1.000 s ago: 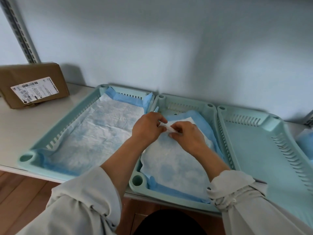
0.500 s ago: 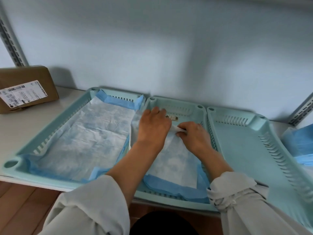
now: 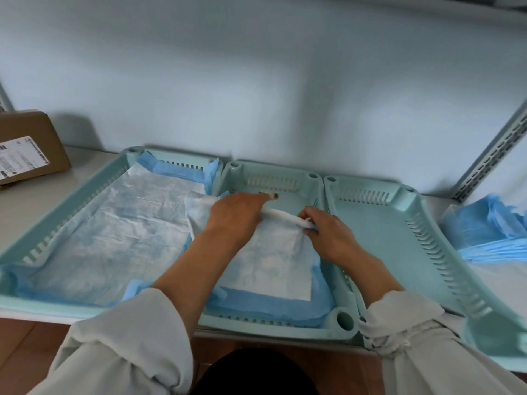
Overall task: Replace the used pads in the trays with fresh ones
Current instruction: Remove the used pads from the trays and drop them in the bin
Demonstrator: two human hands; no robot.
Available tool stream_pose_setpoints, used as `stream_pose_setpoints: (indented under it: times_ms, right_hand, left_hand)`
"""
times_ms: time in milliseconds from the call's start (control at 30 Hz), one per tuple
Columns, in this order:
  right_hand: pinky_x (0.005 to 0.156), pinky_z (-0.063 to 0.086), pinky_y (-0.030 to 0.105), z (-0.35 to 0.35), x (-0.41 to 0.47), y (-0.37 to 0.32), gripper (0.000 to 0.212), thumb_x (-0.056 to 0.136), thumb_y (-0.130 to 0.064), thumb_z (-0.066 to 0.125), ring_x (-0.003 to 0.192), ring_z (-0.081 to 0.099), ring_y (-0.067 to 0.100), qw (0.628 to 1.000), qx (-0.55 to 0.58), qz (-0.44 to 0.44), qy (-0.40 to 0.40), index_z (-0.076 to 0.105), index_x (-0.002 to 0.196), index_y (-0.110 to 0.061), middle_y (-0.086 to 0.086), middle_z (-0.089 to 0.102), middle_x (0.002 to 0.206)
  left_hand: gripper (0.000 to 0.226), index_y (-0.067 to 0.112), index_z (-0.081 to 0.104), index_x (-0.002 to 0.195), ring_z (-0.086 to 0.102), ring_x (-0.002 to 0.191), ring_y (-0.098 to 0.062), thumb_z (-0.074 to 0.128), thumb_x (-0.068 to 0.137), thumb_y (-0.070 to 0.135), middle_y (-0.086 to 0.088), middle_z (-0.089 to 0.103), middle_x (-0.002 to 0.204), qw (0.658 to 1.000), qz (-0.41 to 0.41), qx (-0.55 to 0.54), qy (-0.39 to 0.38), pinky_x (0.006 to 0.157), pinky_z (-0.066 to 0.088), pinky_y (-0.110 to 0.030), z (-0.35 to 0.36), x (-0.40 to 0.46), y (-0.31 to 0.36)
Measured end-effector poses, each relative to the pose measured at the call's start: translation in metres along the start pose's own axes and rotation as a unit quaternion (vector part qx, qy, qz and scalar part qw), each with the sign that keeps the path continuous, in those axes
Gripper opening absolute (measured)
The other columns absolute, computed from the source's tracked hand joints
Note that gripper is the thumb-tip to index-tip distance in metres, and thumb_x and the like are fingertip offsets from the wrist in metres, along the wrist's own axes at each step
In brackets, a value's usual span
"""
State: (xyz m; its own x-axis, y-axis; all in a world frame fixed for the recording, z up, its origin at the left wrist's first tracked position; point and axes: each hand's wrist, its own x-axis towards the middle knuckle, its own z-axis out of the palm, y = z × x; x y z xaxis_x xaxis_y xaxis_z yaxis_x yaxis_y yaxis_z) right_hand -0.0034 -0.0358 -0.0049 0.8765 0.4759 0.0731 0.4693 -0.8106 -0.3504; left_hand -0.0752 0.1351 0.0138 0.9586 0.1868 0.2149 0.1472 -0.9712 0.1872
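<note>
We rolled the pad in the middle tray.
Our left hand (image 3: 238, 215) and right hand (image 3: 328, 233) both gripped the pad's (image 3: 273, 260) rolled far edge inside the middle tray (image 3: 343, 320), between the lined tray (image 3: 17, 255) and the bare tray (image 3: 410, 223).

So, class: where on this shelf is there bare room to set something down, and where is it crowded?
Free: the right tray, bare inside, between the middle tray and the blue pad stack; also the shelf strip between the cardboard box and the left tray. Crowded: the middle tray, with the left hand and right hand rolling its pad.
</note>
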Motion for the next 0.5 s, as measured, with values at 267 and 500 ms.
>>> stream_pose_setpoints:
  times_ms: [267,500]
  right_hand:
    - [0.072,0.036,0.025,-0.018,-0.01,0.007,0.013,0.087,-0.027,0.055,0.093,0.057,0.016,0.99,0.036,0.07,0.114,0.064,0.096,-0.027,-0.008,0.06,0.094]
    - [0.075,0.042,0.029,-0.021,-0.009,0.014,0.022,0.085,-0.031,0.061,0.096,0.057,0.018,0.981,0.091,0.123,0.116,0.056,0.107,-0.027,-0.002,0.06,0.103]
  left_hand:
    - [0.02,0.021,0.064,0.104,0.06,0.103,-0.025,0.047,0.096,0.028,-0.004,0.067,0.109,0.998,0.017,-0.068,-0.007,0.082,0.048,-0.034,0.011,-0.001,0.015]
    - [0.019,0.021,0.065,0.105,0.059,0.105,-0.024,0.049,0.095,0.027,-0.003,0.066,0.112,0.996,-0.009,-0.088,-0.005,0.086,0.051,-0.036,0.013,0.004,0.016]
